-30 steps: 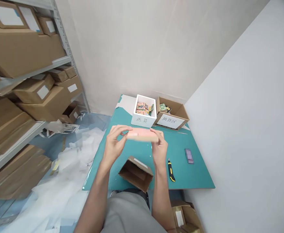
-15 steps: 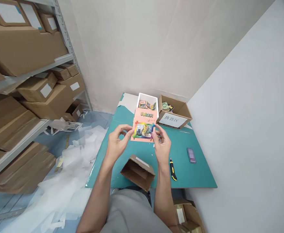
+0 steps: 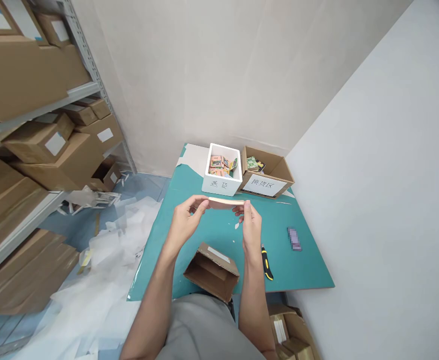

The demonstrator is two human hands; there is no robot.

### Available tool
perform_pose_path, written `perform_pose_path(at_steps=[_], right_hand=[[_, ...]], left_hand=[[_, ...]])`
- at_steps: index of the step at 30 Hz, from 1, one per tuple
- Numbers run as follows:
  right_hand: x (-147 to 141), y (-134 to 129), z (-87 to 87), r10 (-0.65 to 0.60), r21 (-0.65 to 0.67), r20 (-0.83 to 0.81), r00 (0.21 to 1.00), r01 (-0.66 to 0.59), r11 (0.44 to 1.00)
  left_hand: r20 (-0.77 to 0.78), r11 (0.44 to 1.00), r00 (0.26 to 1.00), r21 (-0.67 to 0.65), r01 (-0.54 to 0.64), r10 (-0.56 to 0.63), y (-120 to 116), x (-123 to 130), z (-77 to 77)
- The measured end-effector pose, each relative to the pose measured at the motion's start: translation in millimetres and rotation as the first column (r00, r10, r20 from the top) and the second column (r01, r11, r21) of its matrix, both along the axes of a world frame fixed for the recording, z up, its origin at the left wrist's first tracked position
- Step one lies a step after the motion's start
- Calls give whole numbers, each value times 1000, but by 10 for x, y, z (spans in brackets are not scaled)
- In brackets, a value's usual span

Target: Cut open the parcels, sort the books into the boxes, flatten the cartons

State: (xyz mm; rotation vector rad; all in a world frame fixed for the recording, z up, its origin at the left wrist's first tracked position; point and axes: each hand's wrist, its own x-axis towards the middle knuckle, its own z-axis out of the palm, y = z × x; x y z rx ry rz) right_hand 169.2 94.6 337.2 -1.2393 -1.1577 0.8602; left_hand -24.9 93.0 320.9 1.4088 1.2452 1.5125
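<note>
A thin pink booklet [image 3: 227, 203] is held edge-on above the green table, its pale edge facing me. My left hand [image 3: 185, 220] grips its left end between thumb and fingers. At the right end, my right hand [image 3: 250, 223] pinches it the same way. Beneath my hands an open small cardboard box [image 3: 213, 270] lies tilted at the table's front edge. Beyond the booklet stands a white box [image 3: 222, 186] with several pink and colourful booklets inside. Beside it is a brown cardboard box [image 3: 266, 185] with a white handwritten label and green and dark items in it.
On the green table [image 3: 200, 220] lie a black and yellow cutter [image 3: 267, 262] and a blurred purple item [image 3: 294, 239]. Shelves with cardboard boxes [image 3: 35, 137] rise at the left, above white packing sheets [image 3: 114, 250] on the floor. Another open box [image 3: 292, 325] stands below the table.
The booklet has turned from showing its illustrated cover to lying edge-on between my hands. The white box behind it is now unobstructed. The view has shifted slightly.
</note>
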Motion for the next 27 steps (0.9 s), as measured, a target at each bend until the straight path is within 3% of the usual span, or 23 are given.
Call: perform_pose_path(at_steps=[7,15,20,23,25,27], right_hand=[[-80,21,128,-128,56,-2,992,128,990],[-50,-86,295,-121,173,48,991,111,979],[-78,-40,288,-172,286,51,984,151,946],[-107,248,241,-185,290,7,983,175,941],[-116,517,178,-139,207,-21,990,140,968],[-93,750,52,-61,73,-30,998,63,995]], left_hand=[[-4,997,999,57,42,-42,62,55,175],[41,993,998,104,49,-54,43,112,343],[43,982,996,173,70,-79,75,91,404],[-6,979,995,178,101,-102,336,78,409],[-56,985,993,135,107,-100,628,56,350],[-146,997,989,67,25,-15,931,2,210]])
